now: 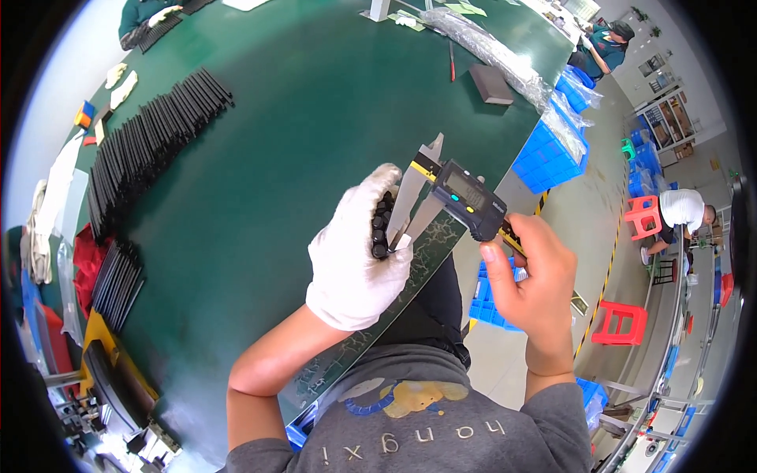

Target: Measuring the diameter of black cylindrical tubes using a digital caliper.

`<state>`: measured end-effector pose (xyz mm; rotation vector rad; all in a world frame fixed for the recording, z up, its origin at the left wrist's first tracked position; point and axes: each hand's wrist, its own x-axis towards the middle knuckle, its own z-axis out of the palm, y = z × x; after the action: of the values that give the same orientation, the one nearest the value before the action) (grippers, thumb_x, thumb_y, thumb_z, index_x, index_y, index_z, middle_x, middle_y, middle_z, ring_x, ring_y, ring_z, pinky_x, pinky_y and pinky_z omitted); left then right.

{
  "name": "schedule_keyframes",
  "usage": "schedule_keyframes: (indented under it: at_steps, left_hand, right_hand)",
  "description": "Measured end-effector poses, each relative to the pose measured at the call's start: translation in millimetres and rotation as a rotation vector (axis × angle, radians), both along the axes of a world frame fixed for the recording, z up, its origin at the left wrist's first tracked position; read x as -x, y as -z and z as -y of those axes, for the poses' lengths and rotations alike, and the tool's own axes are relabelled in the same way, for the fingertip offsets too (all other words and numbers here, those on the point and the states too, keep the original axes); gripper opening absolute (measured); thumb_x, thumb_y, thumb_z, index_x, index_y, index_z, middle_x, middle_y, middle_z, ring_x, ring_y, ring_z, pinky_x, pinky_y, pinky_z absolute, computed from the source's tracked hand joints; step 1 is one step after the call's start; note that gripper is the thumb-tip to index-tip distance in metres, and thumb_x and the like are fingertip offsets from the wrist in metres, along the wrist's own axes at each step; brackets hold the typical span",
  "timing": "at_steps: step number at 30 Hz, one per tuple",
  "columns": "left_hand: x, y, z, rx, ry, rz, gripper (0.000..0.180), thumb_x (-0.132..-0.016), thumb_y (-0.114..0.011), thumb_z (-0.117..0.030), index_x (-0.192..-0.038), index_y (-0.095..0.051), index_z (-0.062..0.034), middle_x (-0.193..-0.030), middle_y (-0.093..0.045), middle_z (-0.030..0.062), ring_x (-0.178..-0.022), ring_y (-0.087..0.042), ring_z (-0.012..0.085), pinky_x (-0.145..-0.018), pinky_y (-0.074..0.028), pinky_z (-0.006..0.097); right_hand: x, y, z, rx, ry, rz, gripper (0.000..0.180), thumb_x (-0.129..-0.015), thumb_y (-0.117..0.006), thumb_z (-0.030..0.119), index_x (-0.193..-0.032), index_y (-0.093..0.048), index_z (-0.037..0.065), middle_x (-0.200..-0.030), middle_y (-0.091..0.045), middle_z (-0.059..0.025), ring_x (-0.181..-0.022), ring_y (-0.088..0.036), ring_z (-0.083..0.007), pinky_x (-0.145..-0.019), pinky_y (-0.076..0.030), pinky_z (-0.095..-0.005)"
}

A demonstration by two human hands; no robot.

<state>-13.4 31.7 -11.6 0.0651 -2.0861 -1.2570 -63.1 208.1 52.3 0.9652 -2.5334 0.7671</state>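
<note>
My left hand (pixel 359 256), in a white glove, is closed round a bundle of black rods (pixel 381 229), their ends toward the right. My bare right hand (pixel 536 272) grips a digital caliper (pixel 471 197) by its beam, thumb below the display housing. The caliper's jaws stand apart, and their tips reach the rod ends by my gloved fingers. Whether a rod sits between the jaws is too small to tell. On the green table (pixel 276 181), a long row of black rods (pixel 150 142) lies side by side to the left.
A second stack of rods (pixel 118 284) lies near a red cloth (pixel 91 260). A dark box (pixel 490 84), a red screwdriver (pixel 452 63) and plastic-wrapped lengths (pixel 489 51) lie at the far right. Blue crates (pixel 550 154) stand beside the table. Other people work farther off.
</note>
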Motion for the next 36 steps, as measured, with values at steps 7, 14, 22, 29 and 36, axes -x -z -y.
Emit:
schedule_keyframes:
  at_steps: [7,14,22,29,36]
  left_hand:
    - [4,3,-1,0.051,-0.059,-0.097,0.054,-0.067,-0.066,-0.005,-0.118,-0.05,-0.0033,-0.102,-0.06,0.0146,-0.08,-0.065,0.0277,-0.07,-0.053,0.031]
    - [3,13,-1,-0.087,0.05,-0.136,0.056,-0.081,-0.064,-0.031,-0.121,-0.046,0.0029,-0.111,-0.057,0.0178,-0.093,-0.063,0.0263,-0.08,-0.051,0.032]
    - [0,16,-3,-0.144,0.115,-0.092,0.055,-0.081,-0.063,-0.027,-0.123,-0.044,0.0027,-0.111,-0.057,0.0182,-0.093,-0.063,0.0263,-0.08,-0.05,0.032]
    - [2,5,-2,-0.066,0.185,-0.089,0.036,-0.086,-0.058,-0.013,-0.117,-0.046,0.0017,-0.094,-0.061,0.0096,-0.083,-0.06,0.0139,-0.075,-0.047,0.025]
    - [1,-19,22,-0.44,0.726,0.246,0.023,-0.086,-0.054,-0.006,-0.108,-0.053,0.0005,-0.087,-0.06,0.0071,-0.077,-0.057,0.012,-0.072,-0.046,0.025]
  right_hand:
    - [10,-5,-3,-0.036,-0.023,-0.076,0.035,-0.067,-0.078,0.03,-0.079,-0.059,0.003,-0.064,-0.057,-0.0065,-0.048,-0.053,-0.0207,-0.042,-0.039,-0.0296]
    - [16,-2,-8,-0.07,-0.07,-0.172,0.04,-0.064,-0.078,0.039,-0.074,-0.058,0.006,-0.059,-0.053,-0.0043,-0.045,-0.052,-0.0204,-0.04,-0.038,-0.0309]
    - [14,-3,-12,-0.098,-0.069,-0.185,0.04,-0.065,-0.077,0.04,-0.074,-0.058,0.006,-0.059,-0.052,-0.0043,-0.044,-0.053,-0.0209,-0.039,-0.038,-0.0311]
    - [18,-2,-15,-0.004,-0.139,-0.133,0.028,-0.07,-0.073,0.021,-0.088,-0.058,0.004,-0.066,-0.057,-0.0072,-0.05,-0.056,-0.0233,-0.043,-0.041,-0.031]
    - [49,-12,-3,0.037,-0.263,-0.093,0.028,-0.069,-0.073,0.019,-0.087,-0.058,0.004,-0.064,-0.054,-0.0056,-0.047,-0.05,-0.0181,-0.043,-0.038,-0.0277]
